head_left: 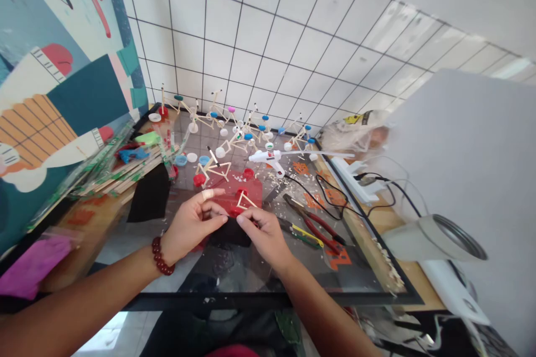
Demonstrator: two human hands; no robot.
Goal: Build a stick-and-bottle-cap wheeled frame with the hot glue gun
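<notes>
My left hand [190,220], with a bandage on one finger and a beaded bracelet at the wrist, pinches the upper edge of a small black sheet [230,234]. The same edge is pinched by my right hand [268,237], close beside the left. Whether the sheet is cloth or paper I cannot tell. Just beyond my fingertips, a small wooden-stick frame [248,199] with red bottle caps rests on a red mat [221,201]. Another stick model [218,169] with a red cap stands behind my left hand.
Several stick-and-cap models [251,128] stand along the tiled wall. A white glue gun [270,162] lies before them, its cord running right. Pliers [320,226] and a yellow utility knife [307,235] lie right. Wooden sticks [134,170] and a larger black sheet [149,195] lie left.
</notes>
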